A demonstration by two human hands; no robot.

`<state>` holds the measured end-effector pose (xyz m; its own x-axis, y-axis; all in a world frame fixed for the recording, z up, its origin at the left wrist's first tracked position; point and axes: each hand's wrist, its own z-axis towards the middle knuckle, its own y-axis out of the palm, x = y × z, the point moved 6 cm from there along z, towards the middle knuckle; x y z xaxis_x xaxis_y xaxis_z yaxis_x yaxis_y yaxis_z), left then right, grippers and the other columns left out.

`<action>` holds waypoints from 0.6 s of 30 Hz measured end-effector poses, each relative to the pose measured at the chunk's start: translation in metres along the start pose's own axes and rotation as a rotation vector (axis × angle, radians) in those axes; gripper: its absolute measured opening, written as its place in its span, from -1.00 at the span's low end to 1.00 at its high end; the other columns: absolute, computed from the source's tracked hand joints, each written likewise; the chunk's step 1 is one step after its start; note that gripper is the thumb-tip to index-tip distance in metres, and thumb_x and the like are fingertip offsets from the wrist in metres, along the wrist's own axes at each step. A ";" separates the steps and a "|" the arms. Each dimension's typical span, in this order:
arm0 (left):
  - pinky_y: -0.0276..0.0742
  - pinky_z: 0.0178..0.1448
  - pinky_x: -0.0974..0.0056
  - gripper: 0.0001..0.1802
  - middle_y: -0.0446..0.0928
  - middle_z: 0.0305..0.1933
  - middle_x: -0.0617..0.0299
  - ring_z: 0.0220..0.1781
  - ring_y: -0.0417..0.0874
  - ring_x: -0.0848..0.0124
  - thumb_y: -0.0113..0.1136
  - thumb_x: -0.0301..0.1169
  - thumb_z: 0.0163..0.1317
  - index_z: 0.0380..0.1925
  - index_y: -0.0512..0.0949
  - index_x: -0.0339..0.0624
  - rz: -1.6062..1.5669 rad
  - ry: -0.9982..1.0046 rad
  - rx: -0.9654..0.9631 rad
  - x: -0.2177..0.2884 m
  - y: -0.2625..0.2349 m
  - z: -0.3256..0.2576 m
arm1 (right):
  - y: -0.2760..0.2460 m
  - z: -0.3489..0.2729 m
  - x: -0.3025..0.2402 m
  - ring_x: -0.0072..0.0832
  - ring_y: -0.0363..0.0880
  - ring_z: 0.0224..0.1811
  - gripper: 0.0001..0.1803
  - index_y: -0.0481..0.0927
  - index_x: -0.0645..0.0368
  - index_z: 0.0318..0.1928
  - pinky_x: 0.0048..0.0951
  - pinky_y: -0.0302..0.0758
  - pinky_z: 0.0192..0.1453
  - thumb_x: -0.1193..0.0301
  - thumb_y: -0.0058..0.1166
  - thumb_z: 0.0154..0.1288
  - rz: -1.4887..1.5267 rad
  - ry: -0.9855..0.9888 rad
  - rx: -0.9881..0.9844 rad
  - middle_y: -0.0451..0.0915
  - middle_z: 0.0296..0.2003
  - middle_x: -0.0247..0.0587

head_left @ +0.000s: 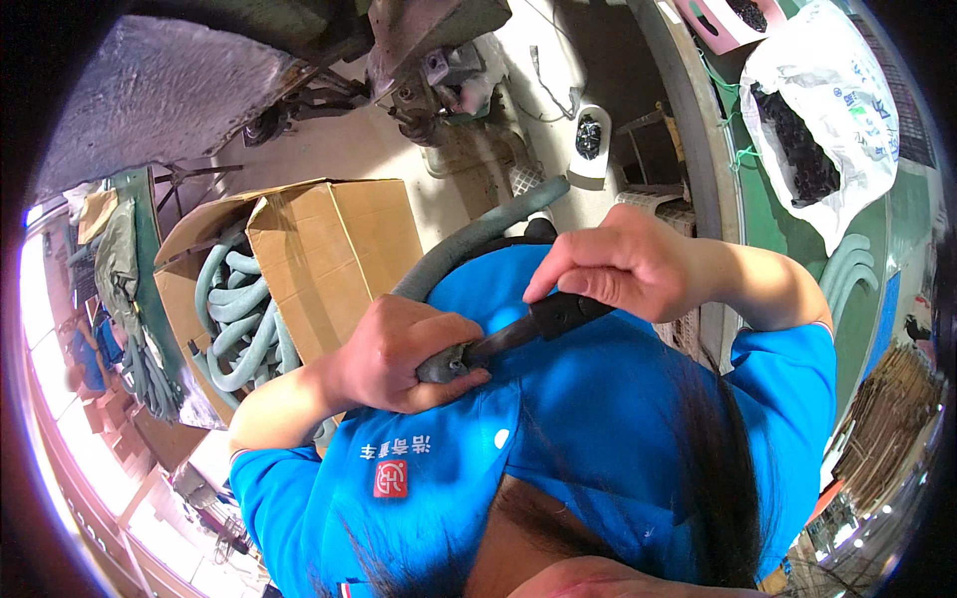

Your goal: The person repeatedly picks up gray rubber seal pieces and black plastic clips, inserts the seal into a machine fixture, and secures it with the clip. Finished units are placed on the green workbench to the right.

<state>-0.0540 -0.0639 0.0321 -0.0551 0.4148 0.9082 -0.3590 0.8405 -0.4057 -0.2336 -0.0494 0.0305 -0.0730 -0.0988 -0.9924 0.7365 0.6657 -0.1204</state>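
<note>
Workshop floor, open cardboard box (334, 249) of grey hoses at frame left.
My left hand (399, 354) clenches the hose (469, 239) end steady; my right hand (623, 264) grips a black-handled tool (543, 321) into it.

Small factory workshop. Open cardboard box (299, 249) packed with grey-green foam tubes (237, 319), heavy machine base (419, 60) on bare concrete floor (329, 149), white plastic bag (827, 110) of black parts, green worktable (773, 224), worker's blue uniform shirt (588, 429).
</note>
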 end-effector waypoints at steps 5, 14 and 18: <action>0.39 -0.57 0.18 -0.76 0.47 -0.64 0.17 -0.62 0.54 0.17 0.37 -0.43 -0.08 -0.39 0.54 -0.22 0.069 -0.027 0.020 0.004 0.004 0.001 | 0.010 -0.001 0.013 -0.33 0.49 -0.62 -0.80 0.54 0.13 -0.21 -0.43 0.31 -0.55 0.32 -0.12 0.42 -0.112 -0.027 -0.099 0.50 -0.59 -0.17; 0.37 -0.57 0.17 -0.78 0.42 -0.67 0.18 -0.62 0.52 0.17 0.35 -0.41 -0.07 -0.41 0.53 -0.17 0.120 -0.046 -0.022 0.004 0.001 -0.001 | 0.020 0.000 0.021 -0.35 0.57 -0.44 -0.63 0.54 0.20 -0.25 -0.30 0.41 -0.36 0.15 -0.15 0.43 -0.050 0.221 -0.132 0.57 -0.50 -0.09; 0.42 -0.49 0.22 -0.74 0.45 -0.62 0.10 -0.57 0.55 0.21 0.32 -0.34 0.04 -0.31 0.52 -0.20 0.134 -0.245 0.013 -0.013 -0.002 0.009 | -0.004 0.009 0.057 -0.52 0.42 -0.60 -0.63 0.56 0.17 -0.35 -0.46 0.31 -0.49 0.15 -0.13 0.41 0.196 0.067 0.234 0.50 -0.58 -0.31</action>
<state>-0.0608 -0.0738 0.0220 -0.3261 0.4235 0.8451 -0.3452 0.7789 -0.5236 -0.2351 -0.0643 -0.0251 0.0472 0.0683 -0.9965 0.8750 0.4785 0.0742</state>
